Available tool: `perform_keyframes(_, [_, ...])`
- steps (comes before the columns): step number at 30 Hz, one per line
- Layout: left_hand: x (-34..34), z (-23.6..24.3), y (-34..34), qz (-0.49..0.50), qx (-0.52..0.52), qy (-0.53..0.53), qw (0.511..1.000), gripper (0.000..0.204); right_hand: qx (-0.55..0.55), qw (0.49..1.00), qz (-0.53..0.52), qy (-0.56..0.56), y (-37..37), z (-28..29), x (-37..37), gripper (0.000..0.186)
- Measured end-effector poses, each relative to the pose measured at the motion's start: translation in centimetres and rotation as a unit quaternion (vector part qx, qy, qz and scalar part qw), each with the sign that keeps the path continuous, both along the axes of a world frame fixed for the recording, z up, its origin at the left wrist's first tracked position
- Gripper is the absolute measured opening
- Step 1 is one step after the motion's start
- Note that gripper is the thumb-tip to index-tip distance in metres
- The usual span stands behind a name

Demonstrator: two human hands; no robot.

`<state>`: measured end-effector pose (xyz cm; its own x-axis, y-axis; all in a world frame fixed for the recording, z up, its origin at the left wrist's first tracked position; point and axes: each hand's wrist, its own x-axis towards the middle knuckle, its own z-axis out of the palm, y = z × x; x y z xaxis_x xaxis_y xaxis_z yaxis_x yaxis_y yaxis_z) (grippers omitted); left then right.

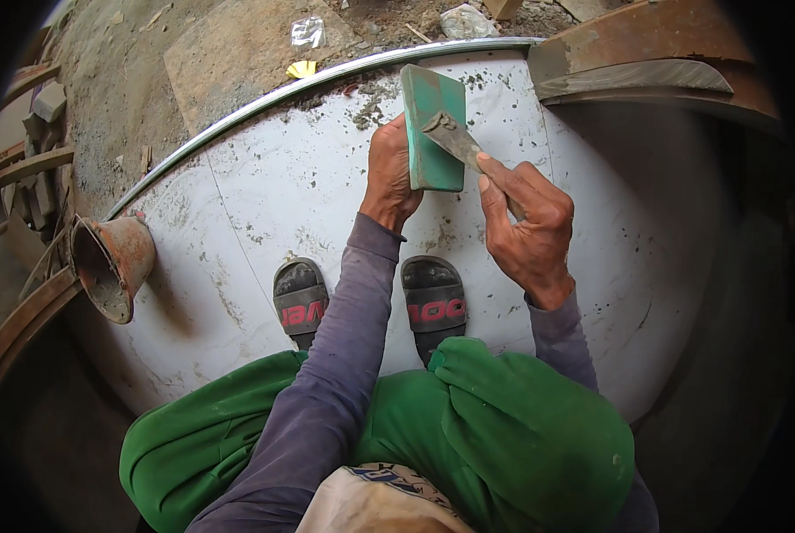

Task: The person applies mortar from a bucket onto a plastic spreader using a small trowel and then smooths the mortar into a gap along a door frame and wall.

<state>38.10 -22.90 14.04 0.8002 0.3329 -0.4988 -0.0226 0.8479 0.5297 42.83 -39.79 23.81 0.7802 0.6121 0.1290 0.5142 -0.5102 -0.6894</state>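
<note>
Left hand (389, 169), forearm extended forward, grips one green float (440, 160) over the white board (504, 311); right hand (532, 226), angled inward, grips one scraper (458, 144) across it. Nearby: two sandals (434, 298), one bucket (133, 253).

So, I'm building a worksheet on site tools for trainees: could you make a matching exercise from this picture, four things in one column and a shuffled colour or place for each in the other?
Column one
1. Rectangular board
2. Flat-bladed scraper
3. Bucket
4. Sandals

Column two
A. Near the left end of the white surface
B. Dark, with pink markings on the straps
C. In the right hand
D. Green, in the left hand

Right pairs: 1-D, 2-C, 3-A, 4-B
</note>
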Motion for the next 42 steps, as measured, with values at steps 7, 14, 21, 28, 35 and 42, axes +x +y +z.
perform_keyframes(7, [-0.3,-1.5,1.9,0.023,0.058,-0.013,0.998,0.026,-0.021,0.999,0.026,0.034,-0.7,0.2,-2.9,0.033])
perform_keyframes(14, [0.6,-0.2,0.0,0.008,0.078,0.028,0.997,0.025,-0.012,1.000,-0.020,0.012,1.6,-0.9,0.1,0.026])
perform_keyframes(21, [0.1,-0.3,-0.7,-0.003,0.054,0.007,0.999,0.026,0.060,0.994,-0.091,0.006,2.4,-1.6,1.8,0.025])
perform_keyframes(28, [0.3,-0.7,0.8,0.036,0.050,0.002,0.998,0.026,-0.046,0.998,-0.038,0.036,0.4,0.1,-2.1,0.026])
perform_keyframes(35, [0.4,0.2,-1.8,-0.050,0.082,0.011,0.995,0.024,-0.018,0.997,-0.079,-0.018,2.5,-1.9,3.7,0.022])
perform_keyframes(42, [0.4,-0.6,-1.3,-0.040,0.100,0.030,0.994,0.024,-0.021,0.997,-0.068,0.024,1.7,-0.2,1.6,0.023])
